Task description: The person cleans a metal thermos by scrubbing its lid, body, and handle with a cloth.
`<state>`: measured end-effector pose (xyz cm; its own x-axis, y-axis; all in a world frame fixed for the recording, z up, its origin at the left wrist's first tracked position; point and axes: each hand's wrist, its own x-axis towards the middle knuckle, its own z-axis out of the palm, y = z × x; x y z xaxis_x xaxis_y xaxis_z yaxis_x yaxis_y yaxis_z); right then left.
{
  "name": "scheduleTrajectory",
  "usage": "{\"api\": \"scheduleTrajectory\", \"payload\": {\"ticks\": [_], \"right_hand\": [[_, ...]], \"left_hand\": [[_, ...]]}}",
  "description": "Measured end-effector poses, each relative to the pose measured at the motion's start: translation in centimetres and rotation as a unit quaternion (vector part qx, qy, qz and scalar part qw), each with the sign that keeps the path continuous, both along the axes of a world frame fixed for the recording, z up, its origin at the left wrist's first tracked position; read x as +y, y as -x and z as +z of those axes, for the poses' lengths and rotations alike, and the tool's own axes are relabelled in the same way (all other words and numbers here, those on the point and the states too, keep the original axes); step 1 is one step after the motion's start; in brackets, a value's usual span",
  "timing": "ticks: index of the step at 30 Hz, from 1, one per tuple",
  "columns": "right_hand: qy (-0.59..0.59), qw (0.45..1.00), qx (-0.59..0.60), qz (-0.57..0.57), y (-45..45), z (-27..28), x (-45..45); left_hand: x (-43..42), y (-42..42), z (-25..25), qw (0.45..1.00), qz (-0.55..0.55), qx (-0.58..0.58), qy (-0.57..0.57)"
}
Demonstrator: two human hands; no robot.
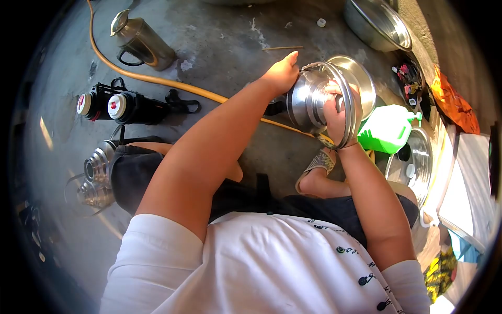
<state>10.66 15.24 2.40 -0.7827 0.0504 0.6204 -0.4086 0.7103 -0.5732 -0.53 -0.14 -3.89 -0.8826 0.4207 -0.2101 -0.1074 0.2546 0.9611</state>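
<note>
A shiny metal kettle [308, 99] with a hoop-shaped handle [345, 78] is tilted on its side in front of me. My right hand [340, 112] reaches through the hoop, its fingers curled round a small dark part at the kettle. At the kettle's upper left side is my left hand [282, 74], gripping the edge, with most of its fingers hidden behind the metal. Just behind the hoop stands a metal basin [370, 86], partly covered by the kettle and my right hand. A bright green jerrycan [386, 130] is close to my right wrist.
A yellow hose [157, 79] crosses the concrete floor. To the left are a steel jug [149, 44], two black flasks [138, 107] and stacked metal vessels [97, 167]. Right of me lie a large basin [379, 26], a metal tray [421, 157] and an orange bag [452, 102].
</note>
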Motion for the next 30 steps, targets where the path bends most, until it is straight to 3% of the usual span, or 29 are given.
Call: {"api": "scheduleTrajectory", "payload": {"ticks": [3,6,11,14,19,21,24,25,27,30], "right_hand": [[0.046,0.999,-0.012,-0.009,0.5,-0.8,0.4],[0.058,0.998,-0.013,-0.019,1.2,-1.3,0.9],[0.044,0.999,0.002,0.003,1.3,-0.5,-0.2],[0.040,0.999,-0.022,-0.017,1.2,-0.1,-0.6],[0.016,0.999,-0.030,-0.033,1.5,0.2,-0.7],[0.016,0.999,-0.024,-0.024,1.9,0.3,-0.9],[0.017,1.000,-0.006,-0.015,2.3,0.5,-1.2],[0.017,1.000,0.003,-0.012,2.4,0.5,-1.3],[0.004,1.000,0.005,-0.007,2.7,0.1,-1.2],[0.011,0.999,-0.011,-0.030,2.7,0.0,-1.2]], "left_hand": [[-0.3,-1.6,1.7,0.997,0.005,-0.003,0.079],[-1.2,-4.3,2.3,0.985,0.054,0.118,0.112],[-2.3,-6.6,3.7,0.984,0.088,0.105,0.114],[-2.6,-6.2,3.4,0.985,0.139,0.077,-0.063],[-2.5,-7.0,4.1,0.986,0.103,0.101,-0.087],[-3.1,-7.7,3.8,0.967,0.061,0.216,0.120],[-3.1,-8.8,3.4,0.939,0.069,0.263,0.211],[-3.1,-9.6,3.2,0.939,0.070,0.262,0.212],[-2.9,-11.1,3.0,0.894,0.093,0.366,0.239],[-2.6,-12.6,3.0,0.882,0.088,0.378,0.267]]}}
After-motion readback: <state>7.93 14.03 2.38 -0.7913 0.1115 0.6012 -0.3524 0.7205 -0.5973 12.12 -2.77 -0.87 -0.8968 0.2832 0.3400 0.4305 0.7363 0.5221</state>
